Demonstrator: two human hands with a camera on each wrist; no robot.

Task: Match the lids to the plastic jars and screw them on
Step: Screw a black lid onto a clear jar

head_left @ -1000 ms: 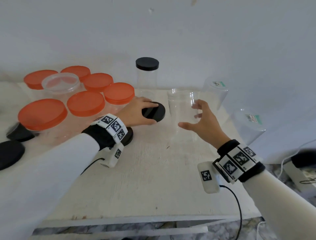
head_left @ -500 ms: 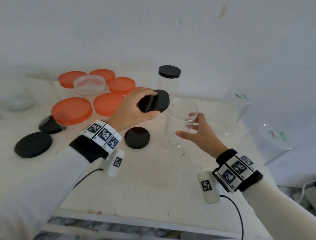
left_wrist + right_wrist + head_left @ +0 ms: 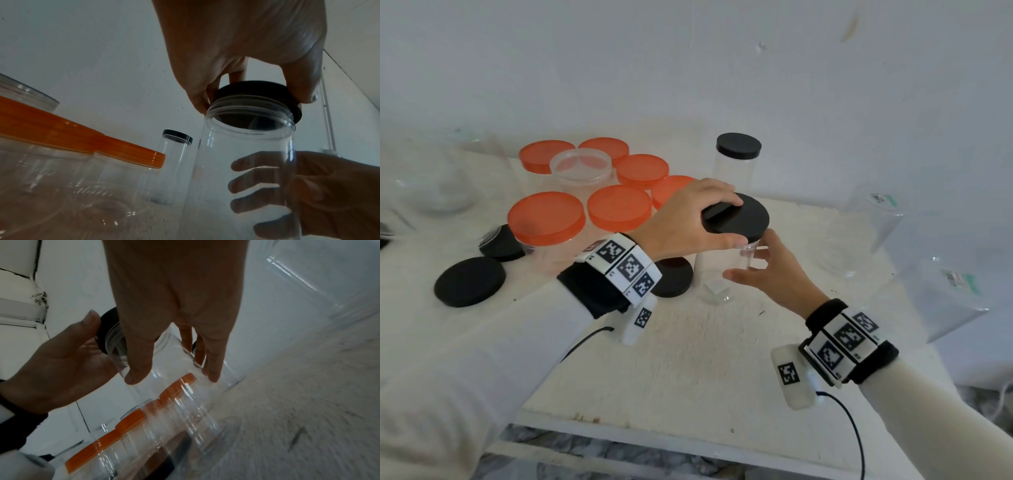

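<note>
The left hand [image 3: 685, 219] held a black lid [image 3: 736, 217] from above, its fingers [image 3: 717, 192] curled over the far edge and the thumb pressed against the near edge. The lid sat at the mouth of a clear plastic jar [image 3: 722, 270] that stood upright on the white tabletop [image 3: 688, 370]. In the left wrist view, the lid [image 3: 252, 92] lay tilted over the jar's threaded rim [image 3: 249, 113], its far side lower over the rim; whether the threads had engaged cannot be told.

The right hand [image 3: 777, 277] gripped the jar body from the right side. Its fingers [image 3: 259, 186] wrapped around the far wall and showed through the clear plastic, and the thumb lay on the near side. In the right wrist view, the thumb [image 3: 139, 356] and fingers [image 3: 211, 360] bracketed the jar [image 3: 179, 374], with the left hand [image 3: 61, 369] on the lid at the upper left.

Just left of the jar's base, a loose black lid [image 3: 674, 275] lay flat on the tabletop, partly hidden behind the left wrist. Two more black lids [image 3: 469, 281] lay farther left, near the tabletop's edge. A group of wide jars with orange lids [image 3: 546, 217] stood behind the left hand, with one clear-lidded jar [image 3: 580, 166] among them. A tall jar with a black lid fitted [image 3: 738, 161] stood at the back, near the wall. Several uncapped clear jars [image 3: 873, 219] stood at the right side.
</note>
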